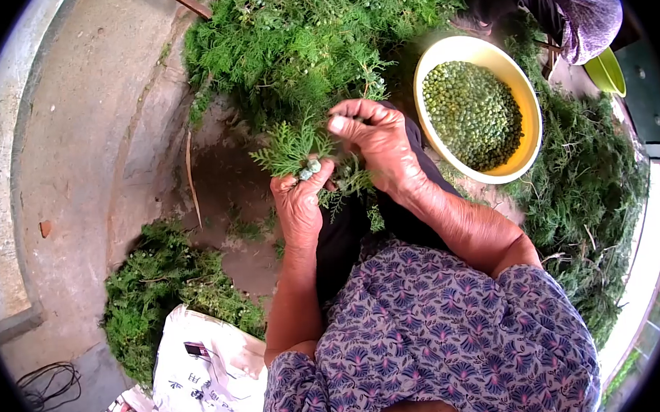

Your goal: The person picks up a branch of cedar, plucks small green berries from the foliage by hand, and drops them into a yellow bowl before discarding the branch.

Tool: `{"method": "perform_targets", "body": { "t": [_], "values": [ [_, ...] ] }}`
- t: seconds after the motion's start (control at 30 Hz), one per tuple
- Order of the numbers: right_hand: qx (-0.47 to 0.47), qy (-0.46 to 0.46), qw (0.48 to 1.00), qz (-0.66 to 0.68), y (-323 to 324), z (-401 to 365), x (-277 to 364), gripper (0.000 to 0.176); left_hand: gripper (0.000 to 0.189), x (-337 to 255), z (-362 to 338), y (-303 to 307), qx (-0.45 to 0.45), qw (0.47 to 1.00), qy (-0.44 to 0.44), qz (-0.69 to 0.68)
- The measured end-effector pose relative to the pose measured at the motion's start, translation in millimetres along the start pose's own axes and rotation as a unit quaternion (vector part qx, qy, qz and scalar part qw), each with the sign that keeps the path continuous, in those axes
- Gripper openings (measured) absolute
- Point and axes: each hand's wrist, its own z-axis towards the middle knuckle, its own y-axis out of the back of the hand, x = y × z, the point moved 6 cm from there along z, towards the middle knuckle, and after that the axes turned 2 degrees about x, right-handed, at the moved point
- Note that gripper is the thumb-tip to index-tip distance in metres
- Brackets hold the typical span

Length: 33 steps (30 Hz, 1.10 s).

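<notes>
My left hand is closed round a green conifer sprig, thuja-like with flat, scaly leaves. Small pale blue-green cones show at its thumb. Just to the right and a little higher, my right hand has its thumb pressed to its bent fingers; whatever lies in that pinch is too small to make out. More leafy twigs hang between the two hands, over my dark trousers. Right of my right hand stands a yellow basin holding a heap of small green cones.
A big pile of cut conifer branches lies ahead, another on the right, a smaller one at lower left. Beside that sits a white sack. A person in a patterned garment is at upper right near a green basin.
</notes>
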Motion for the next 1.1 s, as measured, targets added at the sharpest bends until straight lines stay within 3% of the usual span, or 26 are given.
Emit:
{"method": "perform_targets", "body": {
  "t": [0.07, 0.1, 0.2, 0.23, 0.4, 0.47, 0.5, 0.53, 0.63, 0.73, 0.8, 0.87, 0.97, 1.1],
  "values": [
    [0.012, -0.043, 0.996, 0.075, 1, 5, 0, 0.010, 0.007, 24, -7, 8, -0.131, 0.981, 0.085, -0.113],
    [0.024, -0.072, 0.991, 0.107, 0, 8, 0, 0.010, 0.006, 31, -8, 4, -0.180, 0.917, 0.152, -0.323],
    [0.057, -0.114, 0.978, 0.166, 0, 9, 12, 0.011, 0.006, 33, -9, 2, -0.232, 0.872, 0.177, -0.393],
    [0.086, -0.114, 0.982, 0.122, 3, 9, 14, 0.007, 0.007, 26, -3, 1, -0.144, 0.881, 0.168, -0.418],
    [0.134, -0.078, 0.988, -0.003, 3, -6, 6, 0.011, 0.008, 25, 1, 0, -0.121, 0.888, 0.146, -0.420],
    [0.153, -0.051, 0.978, -0.134, -4, -12, 12, 0.015, 0.009, 29, 0, -1, -0.115, 0.888, 0.148, -0.420],
    [0.163, -0.009, 0.962, -0.218, -5, -12, 12, 0.020, 0.011, 29, -1, 0, -0.125, 0.892, 0.135, -0.413],
    [0.175, 0.107, 0.951, -0.232, -10, -11, 14, 0.022, 0.012, 29, -1, 0, -0.134, 0.896, 0.122, -0.405],
    [0.186, 0.106, 0.946, -0.246, -15, -11, 10, 0.022, 0.009, 33, -2, 0, -0.137, 0.889, 0.131, -0.416],
    [0.174, 0.044, 0.945, -0.274, -12, -11, 6, 0.020, 0.009, 31, -1, 2, -0.137, 0.892, 0.135, -0.409],
    [0.174, -0.129, 0.974, -0.072, -8, -13, -11, 0.017, 0.009, 31, -2, 3, -0.140, 0.893, 0.131, -0.407],
    [0.181, -0.121, 0.976, -0.029, -9, -12, -14, 0.015, 0.009, 32, -1, 6, -0.145, 0.894, 0.125, -0.405],
    [0.197, -0.194, 0.950, 0.147, -4, -14, -22, 0.014, 0.008, 39, -2, 5, -0.111, 0.867, 0.150, -0.462],
    [0.175, -0.152, 0.966, 0.114, -3, -9, -11, 0.014, 0.005, 36, 0, 6, -0.114, 0.870, 0.125, -0.463]
  ]
}}
